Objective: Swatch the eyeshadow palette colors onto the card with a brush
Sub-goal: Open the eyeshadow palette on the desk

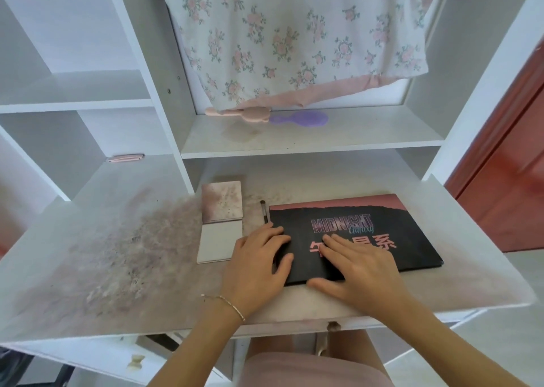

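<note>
Both hands' straight fingers (332, 246) press the closed palette (382, 233).

Both hands lie flat on the closed black-and-pink eyeshadow palette (368, 233), the left hand (259, 264) at its left end, the right hand (357, 270) just beside it. Just beyond the left fingertips lies a thin dark-handled makeup brush (265, 211). Directly left of the left hand, the open white card booklet (221, 220) takes up the desk. Farther left, the powder-stained white desk surface (103, 263) lies bare. Above the hands, a white shelf board (312, 150) overhangs the back of the desk, limiting height there.
</note>
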The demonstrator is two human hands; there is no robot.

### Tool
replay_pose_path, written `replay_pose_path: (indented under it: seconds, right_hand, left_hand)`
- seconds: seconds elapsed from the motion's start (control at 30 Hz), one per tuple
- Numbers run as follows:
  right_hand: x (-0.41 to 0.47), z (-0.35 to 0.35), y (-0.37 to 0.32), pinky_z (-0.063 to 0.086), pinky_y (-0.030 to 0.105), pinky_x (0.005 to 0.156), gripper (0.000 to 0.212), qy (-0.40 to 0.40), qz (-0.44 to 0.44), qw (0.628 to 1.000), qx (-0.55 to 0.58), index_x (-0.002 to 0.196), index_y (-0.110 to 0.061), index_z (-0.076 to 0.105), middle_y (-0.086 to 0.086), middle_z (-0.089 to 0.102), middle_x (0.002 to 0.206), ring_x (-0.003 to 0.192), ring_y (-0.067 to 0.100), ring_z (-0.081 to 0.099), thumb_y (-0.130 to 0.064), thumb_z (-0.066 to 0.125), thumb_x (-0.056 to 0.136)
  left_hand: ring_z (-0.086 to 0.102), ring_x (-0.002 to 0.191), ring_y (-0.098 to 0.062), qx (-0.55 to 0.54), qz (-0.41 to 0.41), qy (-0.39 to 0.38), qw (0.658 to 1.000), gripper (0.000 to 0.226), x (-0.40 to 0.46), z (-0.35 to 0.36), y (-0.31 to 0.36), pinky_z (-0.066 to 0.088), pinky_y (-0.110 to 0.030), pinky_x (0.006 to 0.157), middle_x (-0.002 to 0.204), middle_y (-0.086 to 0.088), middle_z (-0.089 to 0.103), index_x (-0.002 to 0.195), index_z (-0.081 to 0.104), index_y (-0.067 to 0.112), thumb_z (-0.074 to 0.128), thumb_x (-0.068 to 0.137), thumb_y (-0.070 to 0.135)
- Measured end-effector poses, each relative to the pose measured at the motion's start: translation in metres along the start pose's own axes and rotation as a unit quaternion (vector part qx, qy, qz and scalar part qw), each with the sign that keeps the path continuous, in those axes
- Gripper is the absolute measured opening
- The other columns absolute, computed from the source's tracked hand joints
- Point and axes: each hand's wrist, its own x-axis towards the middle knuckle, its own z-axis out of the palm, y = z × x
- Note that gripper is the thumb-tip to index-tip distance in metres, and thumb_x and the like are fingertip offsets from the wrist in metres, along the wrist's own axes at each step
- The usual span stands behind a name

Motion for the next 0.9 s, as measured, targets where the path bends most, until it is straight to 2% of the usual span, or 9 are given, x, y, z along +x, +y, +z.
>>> replay_pose_path:
  seconds: [0.1,0.2,0.33,0.47,0.53,0.63,0.73,0.83,0.9]
  right_hand:
    - [0.002,0.0,0.003,0.057,0.027,0.06,0.049,0.032,-0.053,0.998,-0.005,0.081,-0.011,0.075,0.004,0.073,0.087,0.08,0.015,0.07,-0.056,0.058,0.072]
    - [0.01,-0.009,0.007,0.057,0.027,0.059,0.044,0.066,-0.068,0.995,0.023,0.078,-0.011,0.075,0.004,0.074,0.082,0.076,0.014,0.07,-0.052,0.059,0.075]
    - [0.027,-0.026,0.011,0.056,0.025,0.059,0.043,0.105,-0.039,0.992,0.054,0.077,-0.013,0.074,0.0,0.074,0.077,0.072,0.012,0.07,-0.05,0.053,0.082]
    - [0.043,-0.04,0.014,0.049,0.022,0.051,0.043,0.156,-0.001,0.986,0.064,0.068,-0.014,0.071,-0.003,0.07,0.063,0.058,0.012,0.065,-0.05,0.054,0.083]
    - [0.049,-0.044,0.015,0.046,0.022,0.046,0.043,0.177,0.016,0.981,0.073,0.064,-0.014,0.07,-0.003,0.066,0.056,0.051,0.013,0.062,-0.05,0.055,0.083]
    - [0.057,-0.05,0.016,0.045,0.023,0.046,0.041,0.199,0.028,0.977,0.075,0.063,-0.014,0.069,-0.003,0.065,0.055,0.05,0.014,0.06,-0.049,0.057,0.081]
    - [0.062,-0.056,0.016,0.047,0.027,0.06,0.031,0.231,0.033,0.969,0.085,0.069,-0.013,0.07,-0.002,0.068,0.063,0.059,0.015,0.063,-0.039,0.06,0.082]
    - [0.061,-0.058,0.018,0.042,0.027,0.084,0.021,0.259,0.032,0.958,0.118,0.089,-0.008,0.071,0.004,0.071,0.087,0.084,0.017,0.064,-0.023,0.057,0.085]
    - [0.057,-0.056,0.021,0.041,0.033,0.096,0.025,0.242,0.039,0.961,0.131,0.102,-0.006,0.068,0.007,0.068,0.105,0.103,0.018,0.059,-0.018,0.052,0.087]
  left_hand:
    - [0.03,0.132,-0.004,-0.015,0.004,-0.008,1.0,0.037,0.0,-0.003,0.0,0.014,-0.016,0.098,0.139,0.009,0.044,0.127,0.054,0.023,0.051,0.092,0.035]
    - [0.038,0.126,-0.004,-0.062,0.001,-0.006,0.998,0.034,0.003,-0.012,0.001,0.022,-0.018,0.101,0.133,0.01,0.049,0.124,0.058,0.022,0.051,0.093,0.035]
    - [0.048,0.108,0.004,-0.181,-0.013,0.003,0.983,0.035,0.013,-0.029,0.003,0.035,-0.013,0.094,0.112,0.021,0.055,0.111,0.062,0.029,0.04,0.088,0.046]
    - [0.048,0.107,0.009,-0.22,0.01,0.028,0.975,0.03,0.02,-0.038,0.01,0.034,-0.004,0.089,0.108,0.029,0.053,0.107,0.05,0.045,0.03,0.087,0.054]
    - [0.048,0.108,0.008,-0.223,0.024,0.034,0.974,0.033,0.022,-0.037,0.012,0.034,-0.005,0.09,0.11,0.027,0.053,0.111,0.05,0.042,0.029,0.088,0.052]
    - [0.054,0.098,0.002,-0.194,0.038,0.064,0.978,0.026,0.029,-0.034,0.015,0.04,-0.009,0.085,0.102,0.017,0.06,0.111,0.059,0.027,0.044,0.092,0.036]
    - [0.058,0.085,-0.004,-0.233,0.028,0.14,0.962,0.02,0.036,-0.032,0.023,0.043,-0.01,0.076,0.088,0.008,0.065,0.099,0.067,0.013,0.05,0.09,0.016]
    - [0.059,0.081,-0.008,-0.313,-0.01,0.183,0.932,0.017,0.038,-0.031,0.033,0.047,-0.015,0.073,0.084,0.005,0.066,0.092,0.064,0.025,0.052,0.091,0.013]
    - [0.059,0.077,-0.003,-0.335,-0.038,0.194,0.921,0.024,0.039,-0.029,0.034,0.046,-0.011,0.069,0.079,0.007,0.065,0.087,0.062,0.03,0.051,0.093,0.009]
